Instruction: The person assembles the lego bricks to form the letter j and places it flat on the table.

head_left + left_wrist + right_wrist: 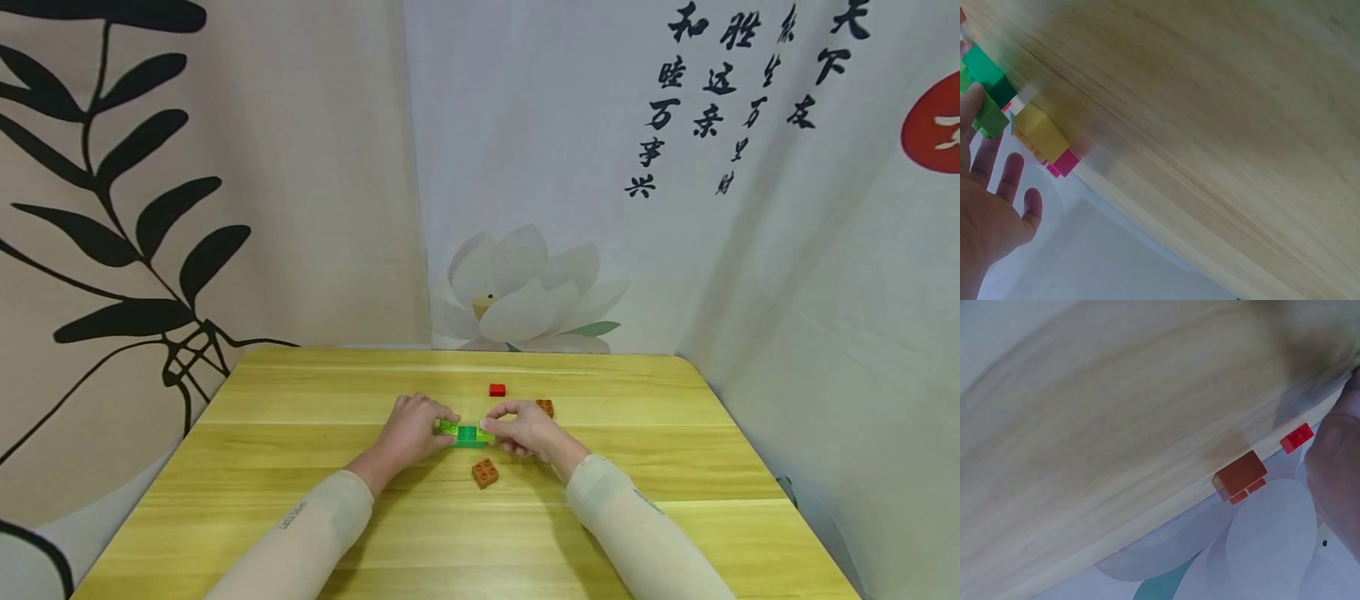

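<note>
While both forearms reach in across the wooden table, the hands meet at a short row of bricks near its middle, a green brick lying between two lighter ones. The left hand pinches the left lime brick with thumb and index finger, its other fingers spread loosely apart in the left wrist view. The right hand has thumb and index fingertip drawn together on the right lime brick, the remaining fingers bent beneath; whether the lime pieces are pressed fully onto the green one cannot be told. Just in front of the row lies a near brown brick, studs up and turned at an angle. Behind the right hand sits a far brown brick, partly covered, and farther back a small red brick. Seen from the left wrist, a yellow brick stands near the left fingers, a pink piece right beside it. Pale sleeves cover the forearms.
</note>
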The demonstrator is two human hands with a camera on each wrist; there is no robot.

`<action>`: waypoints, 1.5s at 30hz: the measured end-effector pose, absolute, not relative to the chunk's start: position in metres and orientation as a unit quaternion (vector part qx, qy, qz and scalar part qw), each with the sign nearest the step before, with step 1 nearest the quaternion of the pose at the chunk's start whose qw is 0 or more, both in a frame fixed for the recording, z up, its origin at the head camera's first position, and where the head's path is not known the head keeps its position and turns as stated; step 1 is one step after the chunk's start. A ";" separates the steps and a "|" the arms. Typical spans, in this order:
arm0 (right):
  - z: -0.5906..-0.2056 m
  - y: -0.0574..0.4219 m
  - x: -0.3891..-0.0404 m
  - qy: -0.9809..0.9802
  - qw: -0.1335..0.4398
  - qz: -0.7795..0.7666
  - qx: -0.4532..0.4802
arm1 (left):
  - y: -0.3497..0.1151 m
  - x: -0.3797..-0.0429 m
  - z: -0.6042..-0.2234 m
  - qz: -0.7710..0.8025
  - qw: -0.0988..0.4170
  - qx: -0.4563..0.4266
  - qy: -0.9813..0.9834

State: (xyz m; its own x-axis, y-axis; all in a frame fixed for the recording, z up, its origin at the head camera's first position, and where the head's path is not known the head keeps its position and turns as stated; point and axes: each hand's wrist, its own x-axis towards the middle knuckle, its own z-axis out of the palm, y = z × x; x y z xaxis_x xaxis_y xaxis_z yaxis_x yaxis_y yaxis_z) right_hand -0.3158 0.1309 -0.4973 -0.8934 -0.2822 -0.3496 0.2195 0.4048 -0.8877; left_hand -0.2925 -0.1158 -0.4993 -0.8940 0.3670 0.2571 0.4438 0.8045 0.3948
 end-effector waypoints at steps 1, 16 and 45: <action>-0.498 0.131 -0.315 0.808 0.226 -0.544 -0.020 | -0.116 -0.293 -0.499 -0.226 0.084 -0.214 -0.947; -0.499 0.145 -0.274 0.872 0.186 -0.450 -0.056 | -0.116 -0.293 -0.500 -0.232 0.075 -0.211 -0.947; -0.499 0.136 -0.248 0.879 0.159 -0.427 -0.145 | -0.116 -0.292 -0.500 -0.240 0.086 -0.207 -0.945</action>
State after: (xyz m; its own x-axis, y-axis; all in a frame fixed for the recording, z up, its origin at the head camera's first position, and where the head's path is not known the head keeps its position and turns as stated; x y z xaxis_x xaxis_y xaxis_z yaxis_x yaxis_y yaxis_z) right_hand -0.2484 0.1359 -0.4990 -0.9076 -0.3901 -0.1553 -0.1192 0.5941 -0.7955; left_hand -0.2924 -0.1156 -0.5004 -0.8999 0.3495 0.2610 0.4317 0.7994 0.4178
